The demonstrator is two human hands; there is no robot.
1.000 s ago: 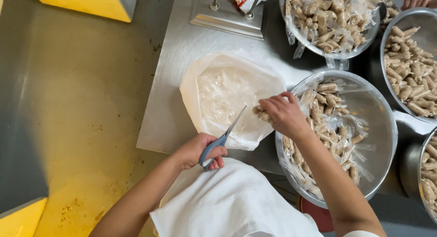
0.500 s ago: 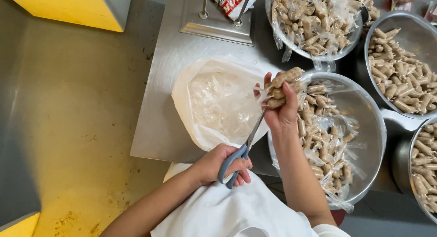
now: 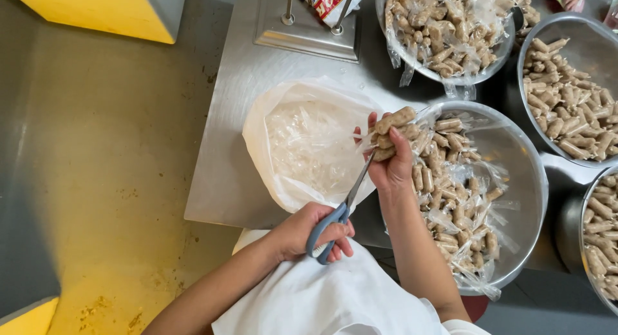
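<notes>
My right hand [image 3: 391, 164] has come up out of the nearest steel bowl [image 3: 524, 180] since a moment ago, and it is now closed around a small bunch of wrapped brown sticks [image 3: 394, 130], held up over the gap between that bowl and the open plastic bag [image 3: 302, 145] on its left. My left hand [image 3: 315, 232] has shifted too: its fingers are curled through the blue handles of the scissors [image 3: 344, 206], and the blades now slant up and right until their tips meet the loose wrapper ends under the bunch. By my reckoning that means the trimming is at hand, with the bunch lined up for a cut above the bag. The bag lies on the steel tabletop [image 3: 225, 180] and holds a heap of clear plastic scraps. The nearest bowl is about half full of sticks in clear wrappers. A far bowl [image 3: 444, 71] is heaped with more wrapped ones. The bowl at far right [image 3: 534, 45] and another at the right edge [image 3: 579, 225] hold sticks that look bare, though I cannot be sure.
</notes>
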